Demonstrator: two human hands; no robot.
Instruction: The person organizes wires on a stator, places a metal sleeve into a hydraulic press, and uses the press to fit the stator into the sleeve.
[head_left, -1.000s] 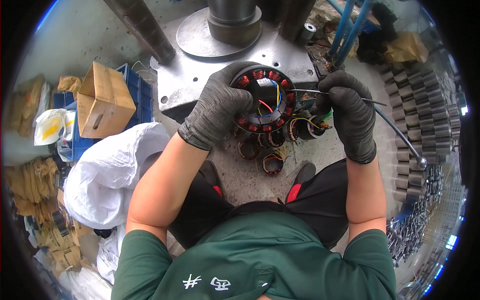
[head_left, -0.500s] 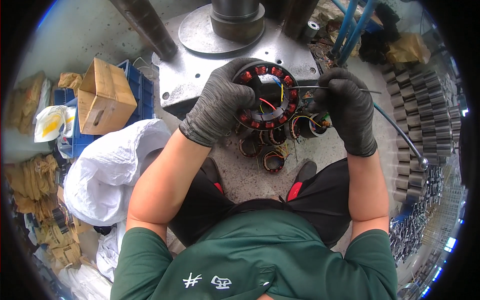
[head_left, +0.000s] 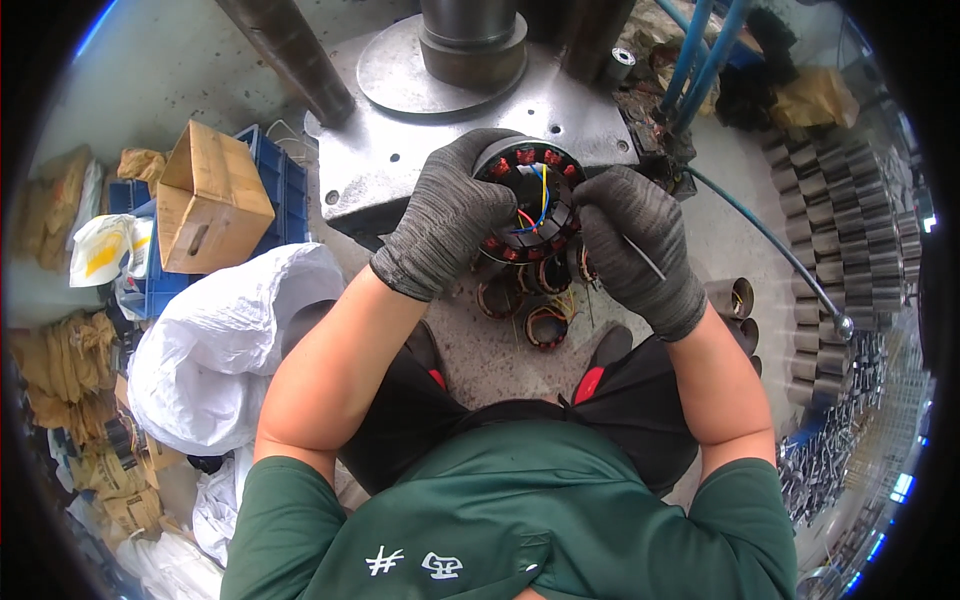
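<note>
While a gray press bed (head_left: 355, 180) spreads across the upper middle, the gloved right hand (head_left: 640, 245) is curled tight, facing the gloved left hand (head_left: 450, 215), which pinches the rim of a coil-wound ring (head_left: 526, 157). That ring is between both hands, above smaller wound rings (head_left: 545, 343). A thin rod (head_left: 643, 258) is clasped in the right hand; coloured wires (head_left: 545, 187) curve inside the ring.
</note>
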